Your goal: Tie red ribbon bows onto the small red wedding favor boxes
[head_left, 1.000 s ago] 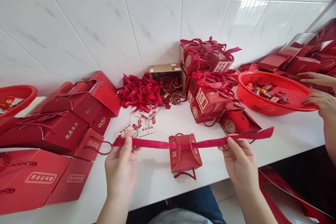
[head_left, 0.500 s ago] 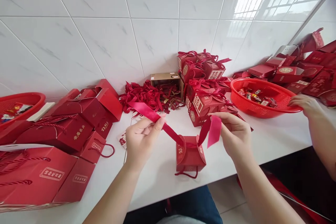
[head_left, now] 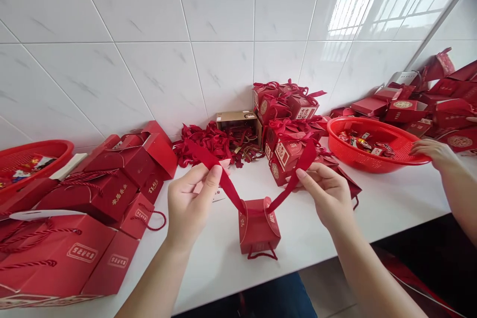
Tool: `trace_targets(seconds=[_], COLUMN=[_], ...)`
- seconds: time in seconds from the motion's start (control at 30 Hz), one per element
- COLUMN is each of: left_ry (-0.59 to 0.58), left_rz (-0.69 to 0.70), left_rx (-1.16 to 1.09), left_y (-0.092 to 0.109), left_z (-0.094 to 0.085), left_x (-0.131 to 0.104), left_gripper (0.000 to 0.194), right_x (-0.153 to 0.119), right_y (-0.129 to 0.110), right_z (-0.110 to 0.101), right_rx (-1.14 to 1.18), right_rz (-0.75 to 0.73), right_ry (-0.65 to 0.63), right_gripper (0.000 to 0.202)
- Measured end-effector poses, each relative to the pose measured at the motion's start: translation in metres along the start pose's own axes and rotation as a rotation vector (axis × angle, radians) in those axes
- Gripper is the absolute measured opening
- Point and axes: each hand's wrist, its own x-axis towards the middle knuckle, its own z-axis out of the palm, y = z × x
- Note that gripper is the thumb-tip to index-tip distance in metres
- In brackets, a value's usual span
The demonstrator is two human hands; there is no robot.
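A small red gift box (head_left: 260,233) with a cord handle at its front stands on the white table. A dark red ribbon (head_left: 231,193) runs through its top and rises to both sides in a V. My left hand (head_left: 192,198) pinches the ribbon's left length between thumb and fingers, its end sticking up past them. My right hand (head_left: 330,191) pinches the right length, up and to the right of the box, with that end pointing upward. Both hands are above the table, apart from the box itself.
Large red boxes (head_left: 93,253) and a red basket (head_left: 63,151) lie left. Behind are loose ribbons (head_left: 204,141), an open carton (head_left: 238,118) and stacked ribboned boxes (head_left: 290,151). Another person's hand (head_left: 434,151) touches a red basket (head_left: 335,146) of sweets at right.
The box has turned slightly and sits a little further left in view. My right hand has moved left along the ribbon, and its end now points up instead of hanging down.
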Motion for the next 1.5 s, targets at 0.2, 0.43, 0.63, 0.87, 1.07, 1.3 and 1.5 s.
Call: trace_targets(seconds=[0.2,0.43,0.63,0.87,1.07,1.3,1.5], left_ry=[-0.085,-0.225,-0.4,-0.556,-0.535,-0.691,-0.705], left_rz=[-0.049,-0.102,-0.046,-0.007,0.008,-0.316,-0.52], left_rx=[-0.1,-0.292,-0.263,-0.021,0.099,-0.069,-0.392], left_y=[-0.002,-0.002,0.006,0.007,0.005,-0.006,-0.012], left_z=[0.002,0.023,0.032,0.035,0.03,0.018,0.015], left_x=[0.004,0.01,0.008,0.008,0.01,0.02,0.018], left_gripper=[0.027,0.022,0.028,0.021,0.019,0.032,0.035], right_x=[0.004,0.011,0.017,0.016,0.013,0.024,0.025], right_y=[-0.006,-0.012,-0.014,-0.016,-0.002,0.014,0.02], right_z=[0.008,0.019,0.026,0.034,0.035,0.02,0.007], right_rx=[0.015,0.051,0.159,0.006,0.043,-0.258,-0.697], right_rz=[-0.039,-0.016,0.063,-0.05,-0.171,-0.581,-1.028], right_ry=[0.026,-0.046,-0.166,-0.323,-0.437,-0.498,-0.442], right_gripper=[0.016,0.016,0.019,0.019,0.012,0.022,0.03])
